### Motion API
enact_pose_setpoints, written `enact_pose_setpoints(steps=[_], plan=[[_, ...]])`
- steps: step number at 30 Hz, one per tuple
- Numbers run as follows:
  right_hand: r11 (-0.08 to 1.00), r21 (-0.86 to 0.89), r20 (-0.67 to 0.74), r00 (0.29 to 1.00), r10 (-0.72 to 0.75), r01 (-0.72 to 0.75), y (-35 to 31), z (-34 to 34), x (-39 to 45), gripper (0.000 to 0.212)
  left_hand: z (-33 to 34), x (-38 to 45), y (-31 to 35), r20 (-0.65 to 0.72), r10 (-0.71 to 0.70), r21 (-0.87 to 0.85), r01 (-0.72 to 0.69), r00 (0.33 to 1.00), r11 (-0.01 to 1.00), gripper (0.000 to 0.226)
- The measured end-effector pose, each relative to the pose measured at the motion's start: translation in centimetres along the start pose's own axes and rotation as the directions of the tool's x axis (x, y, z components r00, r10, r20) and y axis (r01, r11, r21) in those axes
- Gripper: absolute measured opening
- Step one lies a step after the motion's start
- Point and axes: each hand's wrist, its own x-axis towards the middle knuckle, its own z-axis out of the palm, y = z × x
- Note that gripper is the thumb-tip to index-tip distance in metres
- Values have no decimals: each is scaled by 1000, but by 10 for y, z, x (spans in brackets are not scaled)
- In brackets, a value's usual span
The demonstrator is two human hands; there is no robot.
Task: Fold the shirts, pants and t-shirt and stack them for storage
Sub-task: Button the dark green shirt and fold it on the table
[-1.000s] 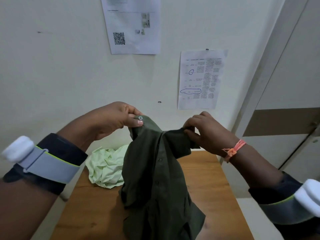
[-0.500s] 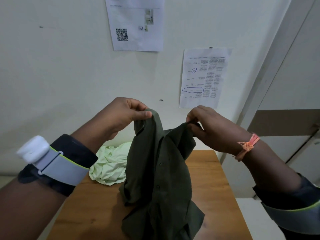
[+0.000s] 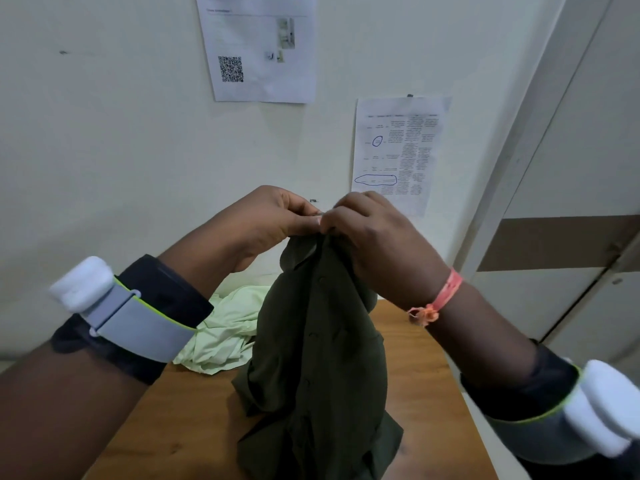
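Above the wooden tabletop both hands, left and right, meet and pinch the dark green shirt at its top, letting it hang straight, probably for folding

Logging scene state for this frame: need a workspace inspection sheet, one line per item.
Surface: wooden table, bare wood showing at right and lower left.
Job's things: dark green shirt held up by its top edge, lower part bunched on the table; light green garment crumpled at the back left.
Clutter: nothing seen.
Grips: left hand and right hand both pinch the shirt's top, fingertips meeting.
Cables: nothing seen.
Surroundings: QR-code sheet and printed table sheet on the wall; door at right.
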Motion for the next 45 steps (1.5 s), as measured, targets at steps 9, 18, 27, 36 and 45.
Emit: enact_pose_setpoints(steps=[9,18,27,36,45], plan=[[978,114,-81,979,187,-177,1,8,0,12,1,0,-2,3,50,85,-51,999,995,14],[992,2,10,992,124,-124,9,10,0,14,6,-10,0,28,162,316,-162,986,935,4],[953,186,113,969,221,-240,4,10,-5,17,16,-14,-10,-111,244,337,-194,963,921,22],[860,349,129,928,349,-372,-11,14,-6,2,24,-14,-19,-161,295,317,-233,942,919,26],[687,551,245,878,410,-474,-15,3,-5,11,14,-22,-25,6,469,117,-466,883,877,19]])
